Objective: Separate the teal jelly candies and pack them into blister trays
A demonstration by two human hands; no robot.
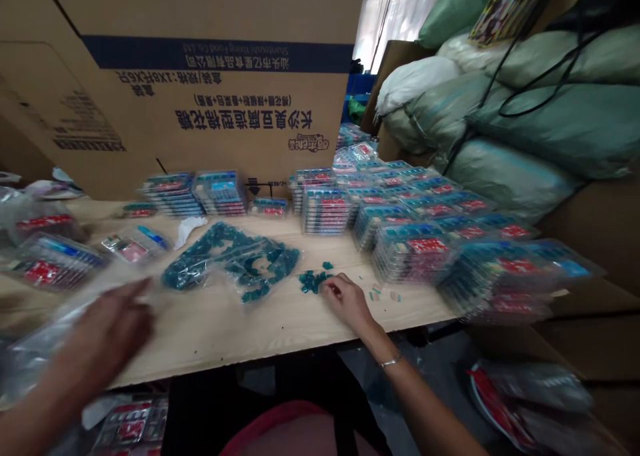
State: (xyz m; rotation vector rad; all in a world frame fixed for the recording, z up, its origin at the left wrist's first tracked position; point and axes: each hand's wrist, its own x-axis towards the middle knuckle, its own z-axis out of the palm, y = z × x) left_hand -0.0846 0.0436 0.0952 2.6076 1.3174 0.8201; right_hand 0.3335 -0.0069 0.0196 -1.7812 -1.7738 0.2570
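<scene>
Right hand (347, 301) down on the table (235, 349), fingers curled together, fingertips right at the edge of a small loose pile of teal pieces (311, 281)! Whether a piece is pinched between them, I cannot tell from here; a metal bracelet (391, 361) circles that wrist. One more teal piece (327, 265) lies just behind the pile, and off to the right of the fingers there are a few little striped pieces (375, 295), scattered flat.

Over to the left hand (107, 329), and it's a blur, fingers pointing inward above the near left part of the table, close to a crumpled clear plastic sheet (45, 336). Gripping or free? Too smeared to call.

Between the two hands, the clear plastic bag (265, 266), with plenty more teal pieces showing through it, spread just left of the loose pile. Behind it sits a crumpled white tissue (190, 229), beside a clear pack with a blue strip (134, 246).

And look at the right side: row upon row of stacked clear plastic packs (410, 253), teal along their tops, red-and-white labels facing out. A big cardboard carton (215, 153) with upside-down lettering walls off the back, and bulging greenish sacks (520, 176) are heaped beyond the packs.
</scene>
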